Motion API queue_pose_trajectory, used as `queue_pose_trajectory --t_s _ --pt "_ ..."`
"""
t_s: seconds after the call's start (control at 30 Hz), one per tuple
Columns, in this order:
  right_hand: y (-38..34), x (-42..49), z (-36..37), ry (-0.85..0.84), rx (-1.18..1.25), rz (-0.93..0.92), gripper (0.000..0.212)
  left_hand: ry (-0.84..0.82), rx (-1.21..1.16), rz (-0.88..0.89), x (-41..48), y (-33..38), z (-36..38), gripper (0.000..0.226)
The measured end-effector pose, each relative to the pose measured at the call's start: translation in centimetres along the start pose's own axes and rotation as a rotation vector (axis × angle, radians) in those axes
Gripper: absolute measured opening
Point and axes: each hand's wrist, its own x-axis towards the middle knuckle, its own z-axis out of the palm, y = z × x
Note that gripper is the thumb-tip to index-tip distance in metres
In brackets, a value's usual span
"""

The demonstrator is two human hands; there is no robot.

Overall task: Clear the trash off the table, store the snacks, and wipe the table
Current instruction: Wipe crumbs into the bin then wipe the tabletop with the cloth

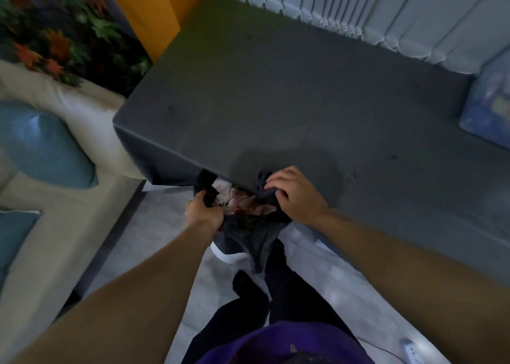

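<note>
A black trash bag (pixel 249 232) hangs at the near edge of the grey table (pixel 276 101), lining a white bin (pixel 226 254) below it. Crumpled white and pinkish trash (pixel 237 199) shows inside the bag's mouth. My left hand (pixel 202 212) grips the bag's left rim. My right hand (pixel 292 191) grips the bag's right rim, resting at the table edge. A few dark specks (pixel 392 158) lie on the tabletop to the right.
A beige sofa (pixel 69 115) with blue cushions (pixel 41 148) runs along the left. White blinds (pixel 386 13) stand behind the table, and a blue patterned object (pixel 488 107) sits at its right end. An orange panel (pixel 149 10) rises at back left. A white power strip (pixel 412 351) lies on the floor.
</note>
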Motion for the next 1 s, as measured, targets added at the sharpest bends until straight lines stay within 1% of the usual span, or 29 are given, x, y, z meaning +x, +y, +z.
queue_pose_trajectory --t_s 0.07,0.13,0.2,0.23,0.27,0.3,0.37,0.43,0.47,0.5,0.53,0.57,0.6,0.63,0.67,0.7,0.73,0.8,0.9,0.93,0.97,1.0 --pt "0.9 0.2 -0.9 0.154 -0.023 0.069 0.032 -0.001 -0.012 -0.012 -0.1 0.1 0.7 0.065" --pt "2.0 0.5 -1.9 0.286 -0.075 0.229 0.035 -0.001 -0.009 -0.01 -0.1 0.1 1.3 0.065" --pt "2.6 0.6 -2.1 0.319 -0.097 0.409 0.039 -0.002 -0.001 0.001 -0.1 0.3 1.8 0.065" --pt "2.5 0.6 -1.9 0.312 -0.095 0.433 0.04 -0.002 0.004 0.005 -0.1 0.4 2.0 0.065" --pt "2.4 0.4 -1.6 0.295 -0.095 0.401 0.04 -0.006 0.009 0.007 -0.1 0.5 2.2 0.065" --pt "2.1 0.1 -1.1 0.261 -0.092 0.331 0.039 -0.01 0.009 0.006 0.0 0.7 2.3 0.065" --pt "1.1 -0.5 -0.2 0.142 -0.05 0.155 0.039 -0.013 0.01 0.011 0.1 0.9 2.5 0.065" --pt "0.3 -0.7 -0.1 0.028 -0.004 0.04 0.041 -0.01 0.0 0.016 0.5 1.1 2.4 0.064" --pt "0.2 -0.5 -0.4 0.027 0.001 0.011 0.04 -0.007 -0.008 0.015 0.6 1.2 2.3 0.064" --pt "0.5 0.0 -0.9 0.074 -0.011 0.004 0.037 -0.004 -0.009 0.015 0.7 1.3 2.2 0.063" --pt "1.0 0.5 -1.3 0.156 -0.032 0.031 0.035 -0.001 -0.003 0.016 0.8 1.3 2.1 0.063" --pt "1.7 1.2 -1.7 0.244 -0.048 0.114 0.034 0.002 0.006 0.019 0.8 1.3 2.1 0.064" --pt "2.3 1.9 -2.1 0.315 -0.053 0.244 0.034 0.006 0.02 0.024 0.8 1.3 2.0 0.063" --pt "2.8 2.6 -2.4 0.362 -0.052 0.374 0.036 0.012 0.037 0.028 0.8 1.3 1.8 0.063" --pt "3.2 3.1 -2.5 0.382 -0.048 0.461 0.037 0.018 0.051 0.032 0.9 1.3 1.7 0.062" --pt "3.2 3.4 -2.3 0.38 -0.049 0.484 0.037 0.022 0.061 0.036 1.1 1.3 1.6 0.062" --pt "3.0 3.5 -1.9 0.366 -0.06 0.446 0.037 0.024 0.069 0.038 1.3 1.4 1.5 0.062" --pt "2.2 3.3 -0.6 0.287 -0.066 0.268 0.038 0.024 0.079 0.036 1.7 1.5 1.4 0.063" --pt "1.4 3.3 0.1 0.064 -0.015 -0.011 0.038 0.023 0.089 0.03 1.8 1.7 1.2 0.065" --pt "1.5 3.9 -0.2 0.032 -0.017 -0.074 0.039 0.025 0.095 0.034 1.8 1.8 1.1 0.065" --pt "1.9 4.7 -0.6 0.05 -0.027 -0.095 0.039 0.026 0.101 0.037 1.8 2.0 1.0 0.066" --pt "2.3 5.6 -1.0 0.116 -0.032 -0.059 0.04 0.029 0.104 0.039 1.9 2.1 0.8 0.066"
